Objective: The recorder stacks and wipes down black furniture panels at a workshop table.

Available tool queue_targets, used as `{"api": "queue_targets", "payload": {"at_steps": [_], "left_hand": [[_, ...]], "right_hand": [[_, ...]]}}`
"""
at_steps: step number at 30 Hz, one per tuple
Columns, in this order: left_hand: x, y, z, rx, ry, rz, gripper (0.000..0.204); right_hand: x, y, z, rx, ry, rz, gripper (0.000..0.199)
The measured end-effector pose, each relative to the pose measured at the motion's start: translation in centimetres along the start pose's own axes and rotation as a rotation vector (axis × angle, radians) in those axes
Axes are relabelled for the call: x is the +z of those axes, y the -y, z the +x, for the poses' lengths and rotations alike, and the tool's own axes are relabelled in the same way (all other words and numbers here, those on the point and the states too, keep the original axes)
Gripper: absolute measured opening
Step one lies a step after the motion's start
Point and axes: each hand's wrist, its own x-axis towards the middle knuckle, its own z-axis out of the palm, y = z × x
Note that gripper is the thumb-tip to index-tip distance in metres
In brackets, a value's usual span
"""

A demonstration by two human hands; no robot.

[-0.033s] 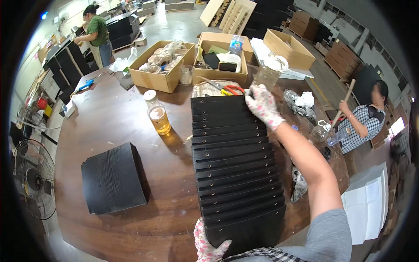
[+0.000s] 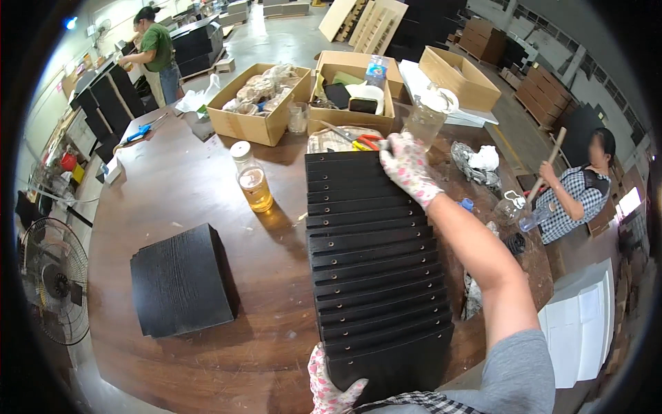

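Overlapping black panels [image 2: 376, 262] with small holes near their sides lie in a stepped row on the brown table, running away from me. My left hand [image 2: 331, 386], in a pink-spotted white glove, grips the nearest left corner, fingers along the side and thumb apart at the near edge. At the far right corner, my right hand [image 2: 408, 165], gloved alike, has its bent fingers on the last panel's edge; its fingertips are partly hidden. Just beyond lie scissors with orange-red and yellow handles [image 2: 364, 143] on a cloth. A second stack of black panels [image 2: 183, 283] sits to the left.
A bottle of amber liquid [image 2: 255, 188] stands left of the row. Cardboard boxes [image 2: 248, 125] and a clear jug [image 2: 426, 124] are at the back. Crumpled plastic [image 2: 472, 165] lies right. A fan [image 2: 58, 283] stands left; a person [image 2: 579, 186] holding a stick is at right.
My right hand has shifted a little left along the far edge of the panels. My left hand keeps its place at the near corner.
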Motion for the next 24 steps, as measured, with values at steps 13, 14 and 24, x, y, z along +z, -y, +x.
{"api": "queue_targets", "payload": {"at_steps": [13,14,24], "left_hand": [[0.6,1.3,-0.2,0.128,-0.009,-0.062,0.100],[0.5,1.2,-0.2,0.143,-0.011,-0.036,0.100],[0.6,1.1,-0.3,0.152,-0.013,-0.025,0.101]], "right_hand": [[3.5,14.1,1.8,-0.236,0.084,0.352,0.018],[3.6,12.1,1.6,-0.248,0.080,0.292,0.017],[-3.5,-7.6,-0.8,0.191,0.054,0.111,0.019]]}}
